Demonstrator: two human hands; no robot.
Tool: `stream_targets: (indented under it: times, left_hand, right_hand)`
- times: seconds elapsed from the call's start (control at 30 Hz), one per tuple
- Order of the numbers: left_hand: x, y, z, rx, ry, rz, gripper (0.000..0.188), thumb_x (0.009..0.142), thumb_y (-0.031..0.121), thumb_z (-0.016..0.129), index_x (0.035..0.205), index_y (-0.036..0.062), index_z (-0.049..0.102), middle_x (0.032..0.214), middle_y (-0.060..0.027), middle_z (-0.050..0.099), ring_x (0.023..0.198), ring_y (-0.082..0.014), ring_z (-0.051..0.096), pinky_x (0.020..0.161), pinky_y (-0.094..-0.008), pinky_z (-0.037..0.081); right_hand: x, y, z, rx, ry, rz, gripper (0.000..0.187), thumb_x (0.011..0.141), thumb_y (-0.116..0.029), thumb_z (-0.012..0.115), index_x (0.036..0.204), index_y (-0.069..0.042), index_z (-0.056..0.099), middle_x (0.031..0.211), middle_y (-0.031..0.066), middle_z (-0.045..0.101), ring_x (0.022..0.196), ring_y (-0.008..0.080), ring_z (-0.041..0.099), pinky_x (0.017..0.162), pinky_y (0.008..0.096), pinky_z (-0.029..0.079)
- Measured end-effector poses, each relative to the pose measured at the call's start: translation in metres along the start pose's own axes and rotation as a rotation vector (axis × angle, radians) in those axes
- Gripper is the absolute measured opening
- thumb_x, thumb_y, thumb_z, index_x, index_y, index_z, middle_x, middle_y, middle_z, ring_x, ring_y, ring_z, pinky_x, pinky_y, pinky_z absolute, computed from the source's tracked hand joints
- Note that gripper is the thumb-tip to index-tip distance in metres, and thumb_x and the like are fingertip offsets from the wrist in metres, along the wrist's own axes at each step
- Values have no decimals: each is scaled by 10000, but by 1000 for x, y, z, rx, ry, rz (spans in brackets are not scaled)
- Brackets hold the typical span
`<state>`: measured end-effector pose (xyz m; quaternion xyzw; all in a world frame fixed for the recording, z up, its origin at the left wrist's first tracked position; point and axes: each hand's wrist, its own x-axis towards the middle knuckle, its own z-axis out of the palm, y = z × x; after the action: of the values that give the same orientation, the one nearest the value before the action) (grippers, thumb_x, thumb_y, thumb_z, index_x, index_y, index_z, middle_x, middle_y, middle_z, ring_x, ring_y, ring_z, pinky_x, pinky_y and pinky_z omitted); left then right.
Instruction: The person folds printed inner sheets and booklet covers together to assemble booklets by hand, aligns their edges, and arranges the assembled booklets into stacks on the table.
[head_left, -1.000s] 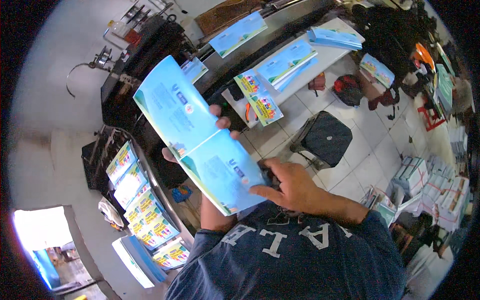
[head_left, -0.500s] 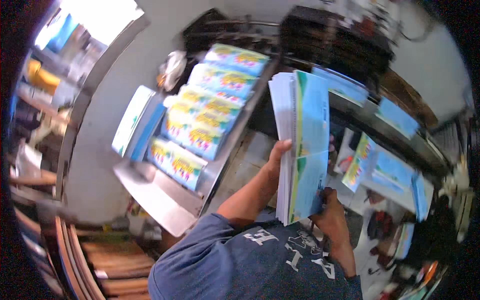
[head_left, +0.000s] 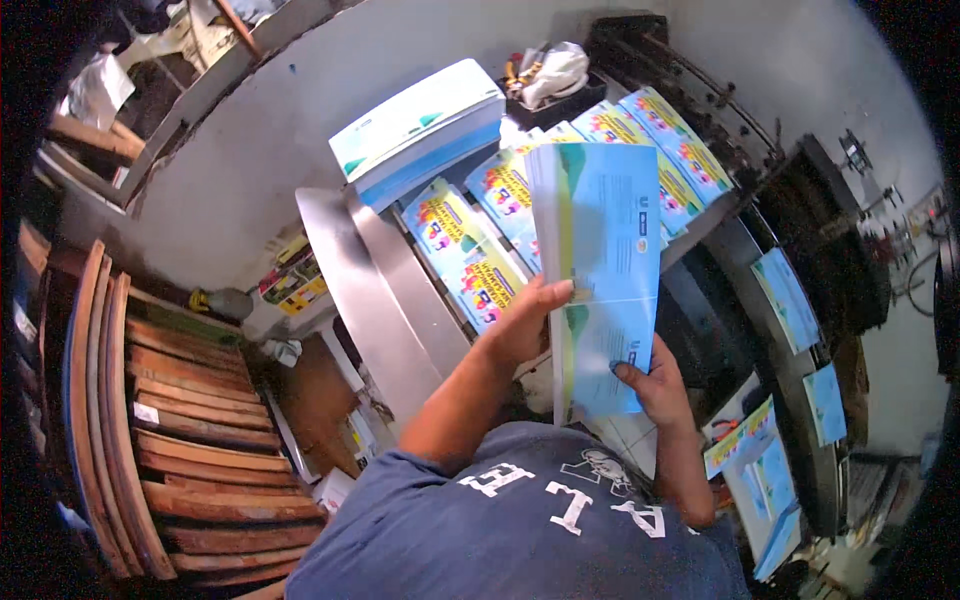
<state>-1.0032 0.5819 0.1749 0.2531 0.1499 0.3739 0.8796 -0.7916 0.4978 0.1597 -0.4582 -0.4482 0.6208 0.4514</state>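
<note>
A stack of printed sheets [head_left: 610, 230], light blue with a yellow-green strip along its left side, is held upright in front of my chest. My left hand [head_left: 530, 315] grips its left edge, with the thumb lying on the front face. At the lower right edge my right hand [head_left: 655, 385] pinches the sheets, its thumb on the front and its fingers behind. Beyond the sheets, overlapping piles of colourful printed sheets [head_left: 465, 255] lie on a metal table [head_left: 390, 300]. A tall stack of white-topped sheets [head_left: 425, 125] stands at that table's far left corner.
A wooden slatted pallet [head_left: 205, 430] leans at the left. Behind the table is a dark tray [head_left: 570, 100] holding a white cloth or bag. Dark machinery [head_left: 810, 230] runs along the right, with blue sheets [head_left: 785, 300] on its ledge. A low table [head_left: 760, 490] carries more prints.
My view has swung left, bringing the metal table and the pallet further into the picture. The held stack has turned to show more of its front face; both hands still grip it.
</note>
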Motion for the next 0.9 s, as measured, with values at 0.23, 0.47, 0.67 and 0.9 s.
stream_targets:
  times: [0.23,0.47,0.67,0.9]
  left_hand:
    - [-35,29,-28,334,474,393,291,839,91,667,1105,5,586,1015,-76,637,890,-167,606,820,-330,488]
    - [-58,65,-51,1225,985,1017,740,717,264,808,1295,34,409,1256,-184,445,1273,-256,344,1054,-406,285]
    - [-25,34,-10,2389,56,254,500,833,206,541,1317,107,462,1317,-101,483,1273,-223,416,1111,-493,141]
    - [-24,24,-30,2410,33,302,365,763,141,588,1128,148,574,919,-6,613,886,-173,591,848,-351,410]
  right_hand:
    - [39,-8,59,-508,-82,-144,344,849,-121,638,1143,-35,482,976,209,639,912,305,649,773,379,486]
    - [51,-61,42,-1049,-157,-134,234,815,-61,607,1040,-53,541,757,165,626,714,326,642,649,387,504]
    - [88,-19,52,-1385,-247,-302,218,786,-150,624,980,-94,539,796,143,636,733,336,640,604,449,498]
    - [64,-11,17,-1073,-93,-461,323,778,-241,675,1057,-93,608,865,98,664,841,285,642,731,410,501]
